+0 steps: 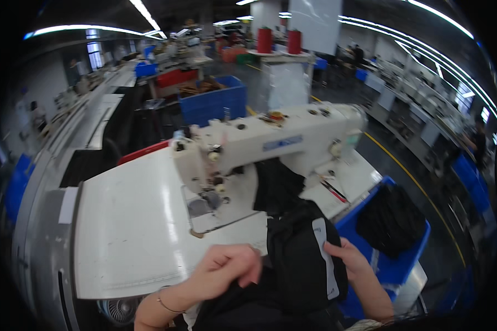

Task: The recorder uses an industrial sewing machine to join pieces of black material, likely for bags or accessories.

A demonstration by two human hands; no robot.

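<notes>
My right hand [352, 260] grips the right edge of a black fabric piece [295, 259], with the thumb on top and the other fingers out of sight behind it. A light grey strip [324, 256] with rounded ends runs down that piece beside the thumb. My left hand [226, 270] is a little to the left of the fabric, its fingers curled in and slightly blurred; what they hold, if anything, is hidden. A white sewing machine [276, 138] stands ahead. More black fabric [279, 185] lies under its arm, beyond the piece in my right hand.
The machine's white table [132, 231] spreads to the left. Red-handled snips [334, 191] lie on its right part. A blue bin [419, 243] of black fabric pieces [392, 218] stands at the right. Beyond the machine are another blue bin [215, 107] and two red thread cones [264, 41].
</notes>
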